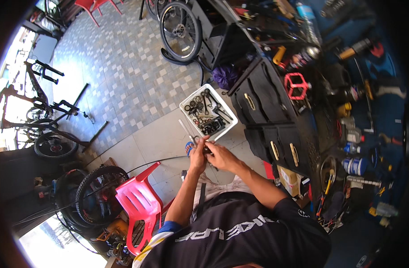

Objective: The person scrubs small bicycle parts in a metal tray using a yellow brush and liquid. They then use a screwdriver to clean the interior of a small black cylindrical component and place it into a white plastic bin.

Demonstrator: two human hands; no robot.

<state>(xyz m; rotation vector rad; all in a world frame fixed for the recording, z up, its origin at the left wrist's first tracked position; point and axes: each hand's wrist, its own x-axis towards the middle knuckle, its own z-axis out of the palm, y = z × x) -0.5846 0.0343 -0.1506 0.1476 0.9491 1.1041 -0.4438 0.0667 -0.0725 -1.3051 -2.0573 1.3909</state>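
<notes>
My left hand (197, 157) and my right hand (221, 157) are together in front of my body, fingers closed. A slim silver metal piece (186, 128) sticks up from the left hand, its long thin end pointing away to the upper left. My right hand is curled around a dark part at the same place, mostly covered by the fingers, so its kind is unclear. Just beyond the hands stands a white plastic basket (185, 105) on the floor. Inside it lie several bike parts, among them dark crank arms (206, 102) and small rings (195, 105).
A red plastic chair (139, 196) stands at the near left, beside bike tyres (99, 192). To the right is a black drawer cabinet (269, 109) with a red pedal (296, 86) and tools on top. A bike wheel (181, 31) and purple bundle (225, 77) are farther off.
</notes>
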